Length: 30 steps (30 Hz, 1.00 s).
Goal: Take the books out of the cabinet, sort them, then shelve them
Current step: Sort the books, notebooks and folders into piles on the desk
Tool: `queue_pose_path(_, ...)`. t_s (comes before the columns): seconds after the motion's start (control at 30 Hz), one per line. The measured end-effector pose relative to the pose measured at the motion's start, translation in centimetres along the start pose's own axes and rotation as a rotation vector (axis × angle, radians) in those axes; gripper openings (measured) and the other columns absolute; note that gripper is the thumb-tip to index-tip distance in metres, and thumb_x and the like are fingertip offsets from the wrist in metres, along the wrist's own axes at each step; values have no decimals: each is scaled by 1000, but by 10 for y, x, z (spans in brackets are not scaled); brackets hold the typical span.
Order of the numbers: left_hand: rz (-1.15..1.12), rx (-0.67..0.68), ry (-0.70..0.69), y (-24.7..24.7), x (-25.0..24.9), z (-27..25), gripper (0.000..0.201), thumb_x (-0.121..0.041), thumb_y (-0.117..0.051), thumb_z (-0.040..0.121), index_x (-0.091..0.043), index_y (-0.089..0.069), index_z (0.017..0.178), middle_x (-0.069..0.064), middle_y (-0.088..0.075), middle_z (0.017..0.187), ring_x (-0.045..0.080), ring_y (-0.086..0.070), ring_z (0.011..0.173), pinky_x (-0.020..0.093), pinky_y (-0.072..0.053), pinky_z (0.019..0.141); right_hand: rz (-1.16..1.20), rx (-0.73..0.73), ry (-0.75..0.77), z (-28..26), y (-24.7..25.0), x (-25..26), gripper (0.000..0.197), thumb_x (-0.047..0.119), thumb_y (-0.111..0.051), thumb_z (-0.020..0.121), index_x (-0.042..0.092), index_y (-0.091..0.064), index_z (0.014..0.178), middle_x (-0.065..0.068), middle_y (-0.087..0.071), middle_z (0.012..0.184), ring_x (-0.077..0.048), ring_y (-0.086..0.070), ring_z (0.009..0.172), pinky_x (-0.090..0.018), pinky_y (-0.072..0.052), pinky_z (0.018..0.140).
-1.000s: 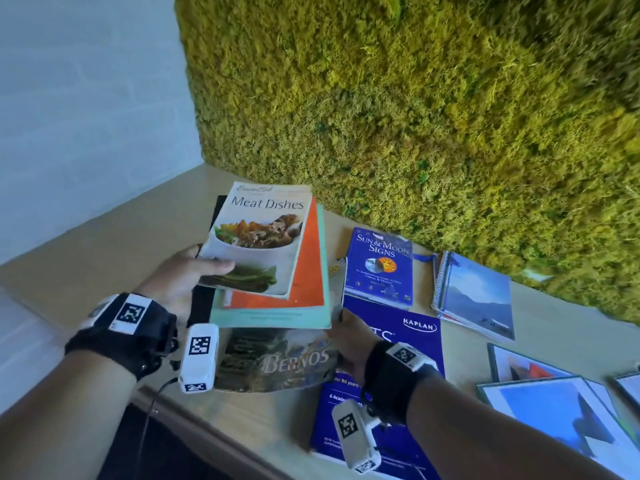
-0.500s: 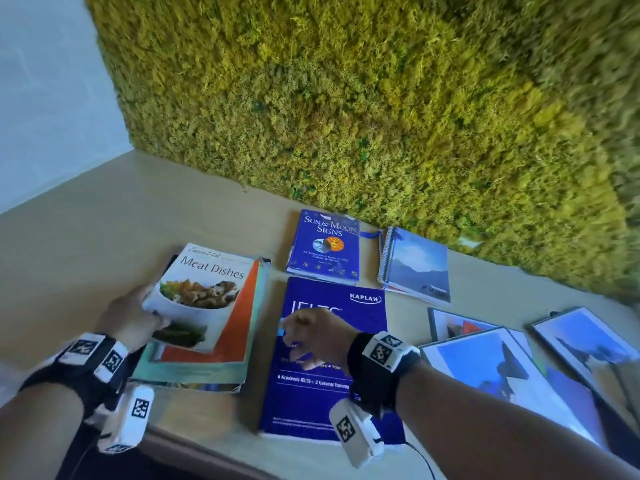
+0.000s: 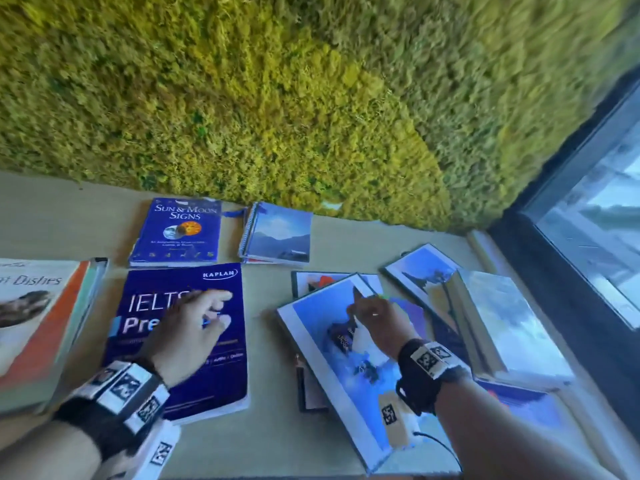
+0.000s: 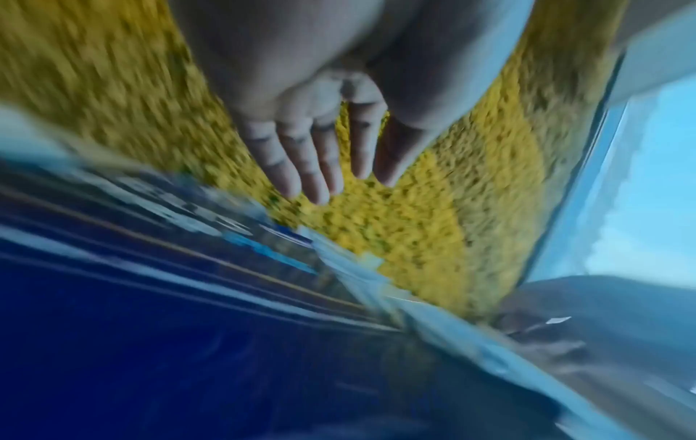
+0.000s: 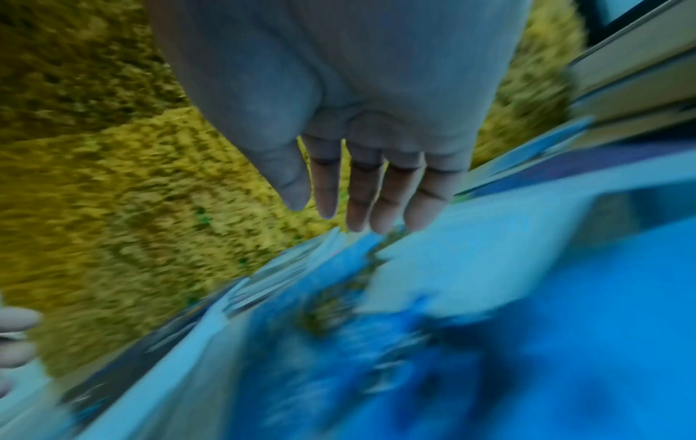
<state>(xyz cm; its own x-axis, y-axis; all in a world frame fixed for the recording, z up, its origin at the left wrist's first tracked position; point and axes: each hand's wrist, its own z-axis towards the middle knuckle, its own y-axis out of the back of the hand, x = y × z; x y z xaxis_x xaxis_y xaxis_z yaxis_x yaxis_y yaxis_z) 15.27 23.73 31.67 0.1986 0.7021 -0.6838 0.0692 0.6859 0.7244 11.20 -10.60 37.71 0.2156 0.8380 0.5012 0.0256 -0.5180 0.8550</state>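
Left hand: we found the left hand (image 3: 188, 332) palm down over the IELTS book (image 3: 180, 341), forearm reaching in from the near left edge of the tabletop (image 3: 69, 220). In the left wrist view its fingers (image 4: 301, 166) were straight and slightly spread, holding nothing. We could not tell whether they touched the cover.

Right hand: the right hand (image 3: 377, 323) was extended over the large blue photo book (image 3: 322, 344), palm down. In the right wrist view its fingers (image 5: 361, 193) were straight and close together, gripping nothing. We could not confirm contact because of blur.

Books, left side: the Meat Dishes stack (image 3: 38, 323) lay at the near left edge. The Sun & Moon Signs book (image 3: 176, 233) and a spiral notebook (image 3: 277, 233) lay side by side near the far edge, by the moss wall (image 3: 242, 98).

Books, right side: we noted several picture books overlapping flat, with a thick book (image 3: 505, 320) on them near the window (image 3: 595, 209).
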Motion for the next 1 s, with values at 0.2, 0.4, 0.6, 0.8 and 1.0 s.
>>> queue_pose_path(0.2, 53, 484, 231, -62, -136, -39, 55, -43, -62, 88, -30, -47, 139, -2, -68, 107, 23, -63, 104, 31, -52, 88, -193, 119, -301, -24, 22, -93, 34, 55, -53, 81, 31, -53, 105, -13, -55, 125, -36, -56, 111, -36, -45, 84)
queue_pose_path(0.4, -397, 318, 388, -95, -147, -52, 60, -17, -69, 92, -22, -37, 143, 0, -69, 79, 15, -66, 65, 26, -49, 55, -108, 154, -216, -37, 27, -102, 54, 47, -60, 87, 26, -49, 135, -11, -48, 127, -35, -59, 116, -37, -48, 100)
queue_pose_path(0.6, -813, 75, 621, -85, -148, -43, 84, -13, -73, 89, -6, -25, 158, 17, -38, 158, 33, -46, 137, 47, -41, 103, 164, 214, -74, -28, 46, -96, 20, 21, -57, 94, 17, -70, 108, -6, -68, 98, -25, -63, 88, -34, -53, 81)
queue_pose_path(0.8, -911, 57, 522, -83, -191, -42, 65, -11, -64, 96, -13, -34, 153, 12, -43, 155, 30, -42, 141, 43, -31, 113, 353, 260, -168, -6, 80, -109, 15, 17, -55, 96, 14, -70, 96, -4, -66, 74, -24, -62, 65, -37, -57, 62)
queue_pose_path(1.0, -909, 37, 490, -74, -229, 11, 48, -1, -59, 98, -7, -43, 142, 15, -58, 138, 25, -68, 98, 38, -51, 79, 784, 324, -185, -6, 73, -115, 21, 30, -61, 98, 9, -61, 94, -9, -58, 76, -22, -54, 61, -28, -43, 54)
